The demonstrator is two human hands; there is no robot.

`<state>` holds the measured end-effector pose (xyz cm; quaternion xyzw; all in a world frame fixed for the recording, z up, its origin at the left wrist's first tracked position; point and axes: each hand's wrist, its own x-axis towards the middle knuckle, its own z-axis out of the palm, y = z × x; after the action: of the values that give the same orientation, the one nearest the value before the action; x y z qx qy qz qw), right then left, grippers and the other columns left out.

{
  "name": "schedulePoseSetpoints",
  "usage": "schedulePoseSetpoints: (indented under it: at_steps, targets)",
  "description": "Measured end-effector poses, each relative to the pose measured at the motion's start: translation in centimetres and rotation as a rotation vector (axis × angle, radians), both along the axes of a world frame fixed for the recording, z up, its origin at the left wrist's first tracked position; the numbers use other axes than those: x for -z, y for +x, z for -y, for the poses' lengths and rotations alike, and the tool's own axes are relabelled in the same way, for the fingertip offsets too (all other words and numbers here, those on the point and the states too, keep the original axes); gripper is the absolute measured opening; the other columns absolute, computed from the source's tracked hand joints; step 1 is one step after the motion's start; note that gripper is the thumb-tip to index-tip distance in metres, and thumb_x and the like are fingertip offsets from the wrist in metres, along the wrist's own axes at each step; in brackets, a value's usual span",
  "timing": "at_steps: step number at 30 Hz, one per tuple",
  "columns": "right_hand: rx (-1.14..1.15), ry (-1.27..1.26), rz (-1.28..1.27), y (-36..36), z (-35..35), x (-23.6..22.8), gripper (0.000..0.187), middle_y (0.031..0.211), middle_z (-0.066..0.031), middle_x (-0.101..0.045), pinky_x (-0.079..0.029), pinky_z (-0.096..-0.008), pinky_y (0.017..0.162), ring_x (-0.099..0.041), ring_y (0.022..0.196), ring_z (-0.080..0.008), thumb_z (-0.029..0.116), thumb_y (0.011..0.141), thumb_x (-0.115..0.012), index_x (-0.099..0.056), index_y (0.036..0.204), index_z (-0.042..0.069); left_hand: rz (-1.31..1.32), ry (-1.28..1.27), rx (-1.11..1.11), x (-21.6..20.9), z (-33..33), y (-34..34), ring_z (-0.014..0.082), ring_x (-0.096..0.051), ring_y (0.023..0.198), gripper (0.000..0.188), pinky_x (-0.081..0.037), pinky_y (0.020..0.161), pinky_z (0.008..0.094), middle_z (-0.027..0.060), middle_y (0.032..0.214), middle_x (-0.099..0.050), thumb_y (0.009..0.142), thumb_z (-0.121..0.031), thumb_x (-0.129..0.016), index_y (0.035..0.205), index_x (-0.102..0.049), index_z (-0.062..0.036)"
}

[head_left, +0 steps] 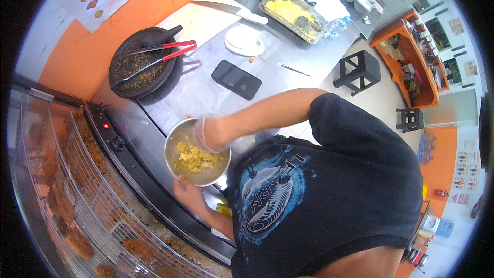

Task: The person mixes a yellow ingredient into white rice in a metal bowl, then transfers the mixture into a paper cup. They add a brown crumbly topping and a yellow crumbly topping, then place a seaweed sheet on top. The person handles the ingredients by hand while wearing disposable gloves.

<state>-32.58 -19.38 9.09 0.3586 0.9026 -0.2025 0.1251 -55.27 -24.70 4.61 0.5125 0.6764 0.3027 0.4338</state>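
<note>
A round metal bowl (170, 146) holds a crumbly yellow mash (198, 158). My left hand (189, 194) grips its near rim from outside, fingertips at the edge. Inside the bowl is my right hand (210, 133), wearing a clear plastic glove and smeared by motion. Its fingers are turned down beside the mash, and I cannot make out whether they are closed on any of it. Just beyond the bowl lies a sheet of clear plastic (193, 98) on the steel table (280, 54).
A dark stone mortar (135, 88) carries red-handled tongs (172, 51). Farther back are a knife (224, 7), white kitchen scale (244, 40), black phone (235, 79) and clear tray of yellow food (293, 13). A warming cabinet with wire racks (85, 175) stands at left, black stools (357, 71) at right.
</note>
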Motion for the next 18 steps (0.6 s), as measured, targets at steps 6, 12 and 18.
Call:
schedulePoseSetpoints:
  at_steps: [6,12,18]
  targets:
    - [0.118,0.233,-0.285,-2.8,2.6,7.8,0.03,0.098,-0.021,-0.068,-0.056,-0.0469,0.077,-0.07,0.088,-0.0373,0.011,0.084,-0.062,-0.063,0.106,-0.008,0.003,0.081,-0.015,-0.8,0.6,1.0,0.0199,-0.058,0.048,0.029,-0.042,0.038,0.0326,0.0167,0.074,-0.064,0.103,-0.019,-0.047,0.098,-0.061,0.006]
    - [0.053,-0.085,-0.31,-1.3,-1.8,2.3,0.036,0.098,-0.0223,-0.068,-0.054,-0.0469,0.083,-0.067,0.095,-0.0382,0.015,0.085,-0.061,-0.063,0.118,0.0,0.035,0.051,-0.012,-1.1,0.6,0.4,0.0176,-0.054,0.044,0.029,-0.04,0.038,0.0309,0.0154,0.07,-0.062,0.104,-0.019,-0.046,0.1,-0.059,0.0068]
    - [0.054,0.018,-0.204,-1.2,-2.9,-3.2,0.043,0.108,-0.0205,-0.064,-0.053,-0.0504,0.084,-0.065,0.096,-0.0408,0.022,0.083,-0.063,-0.065,0.124,0.009,0.048,-0.014,-0.035,-0.5,0.2,0.0,0.0185,-0.054,0.043,0.029,-0.039,0.037,0.0308,0.0155,0.069,-0.062,0.103,-0.02,-0.047,0.096,-0.057,0.0069]
